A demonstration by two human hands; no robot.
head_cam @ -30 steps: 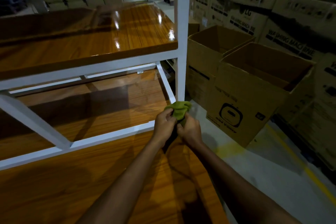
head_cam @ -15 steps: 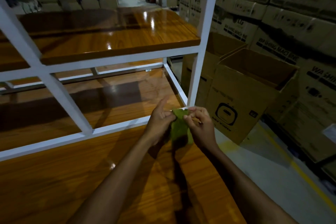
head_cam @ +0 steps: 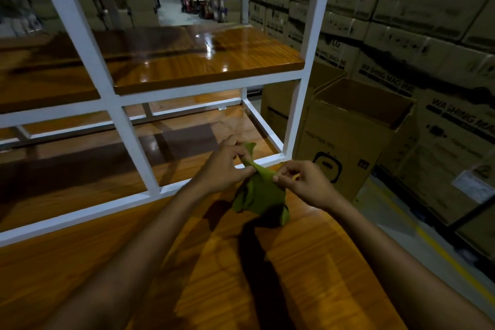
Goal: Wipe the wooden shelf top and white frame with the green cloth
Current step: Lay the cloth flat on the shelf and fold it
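Warehouse aisle, brown cardboard cartons (head_cam: pixel 348 139) stacked to the right; cloth being readied over the glossy wooden shelf top (head_cam: pixel 174 262).
Soft green cloth (head_cam: pixel 263 194), bunched a second ago, now hangs opened between left hand (head_cam: pixel 225 166) and right hand (head_cam: pixel 304 185). Each pinches an upper edge with thumb and fingertips, near the white metal frame (head_cam: pixel 128 131). Judgement: wiping not yet begun.

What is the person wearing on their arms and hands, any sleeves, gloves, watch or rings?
Nothing that shows. The left hand and right hand are bare, without gloves, and the left forearm and right forearm are uncovered to the picture's edge, so no sleeve appears. No watch or ring is visible, though the light is dim.
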